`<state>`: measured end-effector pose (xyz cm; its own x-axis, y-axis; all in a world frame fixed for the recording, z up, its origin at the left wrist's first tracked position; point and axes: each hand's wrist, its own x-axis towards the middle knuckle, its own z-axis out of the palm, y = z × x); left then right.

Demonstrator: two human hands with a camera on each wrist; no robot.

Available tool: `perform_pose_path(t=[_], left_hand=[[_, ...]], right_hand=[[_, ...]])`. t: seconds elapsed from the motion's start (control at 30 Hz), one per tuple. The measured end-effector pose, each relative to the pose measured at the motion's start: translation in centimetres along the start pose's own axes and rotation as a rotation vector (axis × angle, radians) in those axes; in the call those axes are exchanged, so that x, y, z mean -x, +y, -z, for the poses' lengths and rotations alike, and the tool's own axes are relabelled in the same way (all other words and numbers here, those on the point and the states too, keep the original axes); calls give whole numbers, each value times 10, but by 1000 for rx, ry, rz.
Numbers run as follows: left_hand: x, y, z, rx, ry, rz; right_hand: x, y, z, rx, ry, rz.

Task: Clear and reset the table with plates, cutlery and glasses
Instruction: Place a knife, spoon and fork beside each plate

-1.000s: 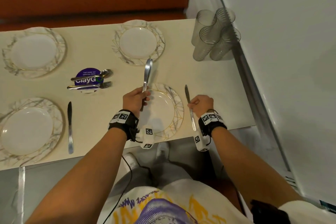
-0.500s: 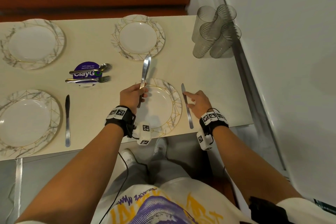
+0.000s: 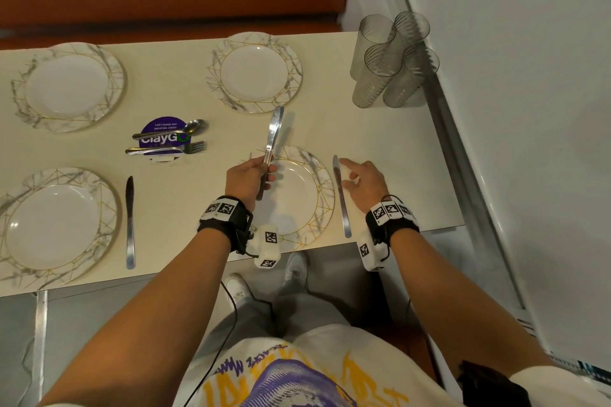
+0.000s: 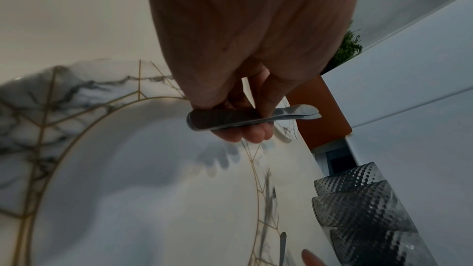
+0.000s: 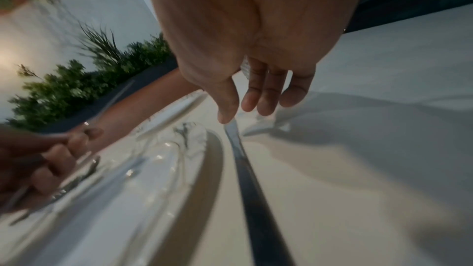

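My left hand grips what looks like two table knives held together above the left rim of the near right plate, blades pointing away; the stacked handles and two blade tips show in the left wrist view. A third knife lies flat on the table just right of that plate. Beside its blade my right hand hovers with fingers loosely spread, holding nothing. In the right wrist view, the fingertips sit just above the knife.
Three more marbled plates sit at far middle, far left and near left, the last with a knife on its right. A spoon and forks lie on a purple sticker. Several glasses stand far right by the wall.
My right hand has let go of the knife it was laying right of the near plate and has opened beside it. The left hand still holds its knives.
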<state>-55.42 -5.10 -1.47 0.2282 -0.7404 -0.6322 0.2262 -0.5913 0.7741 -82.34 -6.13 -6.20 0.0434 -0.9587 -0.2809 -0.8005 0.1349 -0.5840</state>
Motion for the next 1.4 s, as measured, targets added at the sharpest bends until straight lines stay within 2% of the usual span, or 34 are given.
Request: perform_pose_path(t=[0.13,0.27,0.4,0.5,0.63,0.73,0.77,0.8,0.97,1.1,1.2,1.3,1.4], left_hand=[[-4,0,4,-43,-22,-13],[-1,9,10,-88,-70,-56],[-2,17,25,-131,-114,-98],[-3,26,40,-146,-150,-101],[-4,38,75,-126,-213,-79],[-5,47,107,-178,-261,-88],[-9,59,141,-200,-273,-100],[-10,62,145,-208,-287,-101],[-24,105,214,-168,-215,-137],[-39,144,252,43,-94,-199],[-53,163,251,204,-7,-239],[-66,170,231,266,43,-266],[-79,167,205,261,23,-256]], right_hand=[[-19,-37,5,-119,97,59],[-43,-96,11,-239,143,125],[-59,-157,9,-385,111,83],[-65,-190,5,-404,69,43],[-64,-226,-6,-382,51,54],[-62,-247,-13,-483,0,52],[-61,-274,-28,-525,-4,55],[-60,-273,-27,-555,1,42],[-58,-298,-55,-760,56,-29],[-50,-315,-80,-857,-1,-76],[-44,-327,-90,-788,-82,-34],[-47,-337,-96,-642,-130,45],[-55,-338,-97,-622,-136,40]])
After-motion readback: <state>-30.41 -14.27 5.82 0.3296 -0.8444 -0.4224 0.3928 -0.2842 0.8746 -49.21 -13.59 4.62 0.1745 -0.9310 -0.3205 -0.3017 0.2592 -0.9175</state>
